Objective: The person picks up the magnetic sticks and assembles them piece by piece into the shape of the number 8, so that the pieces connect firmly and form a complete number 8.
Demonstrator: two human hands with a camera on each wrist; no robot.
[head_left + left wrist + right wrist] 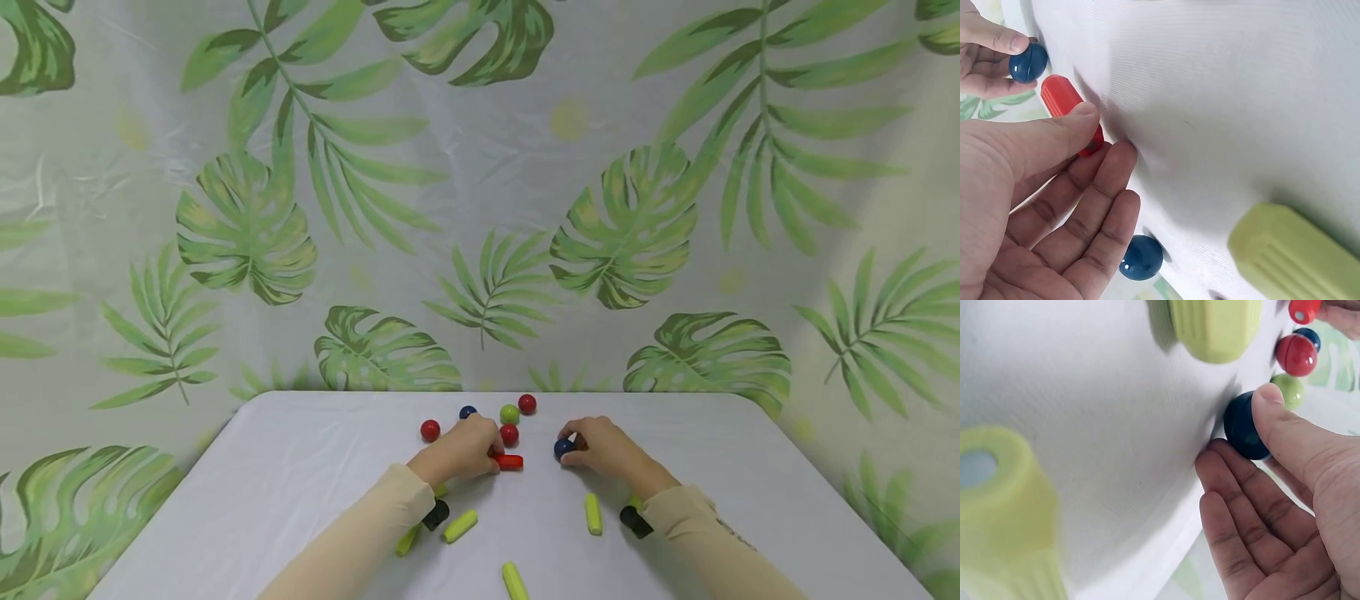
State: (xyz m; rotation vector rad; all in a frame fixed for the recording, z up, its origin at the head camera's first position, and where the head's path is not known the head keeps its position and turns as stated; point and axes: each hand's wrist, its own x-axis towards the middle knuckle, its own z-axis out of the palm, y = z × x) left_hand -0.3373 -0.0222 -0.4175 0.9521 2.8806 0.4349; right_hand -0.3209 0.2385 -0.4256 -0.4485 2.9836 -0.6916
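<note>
My left hand pinches a short red ribbed plastic stick between thumb and fingers, low over the white table. In the left wrist view the thumb presses on the near end of this red stick. To the right, my right hand holds a dark blue ball. The right wrist view has thumb and fingertips on either side of that blue ball, close to the cloth. Behind the left hand are a red ball and a partly hidden second blue ball.
A green ball and another red ball lie near the back edge of the table; a further red ball is left of them. Yellow-green sticks lie nearer: one by the left forearm, one before the right hand, one in front.
</note>
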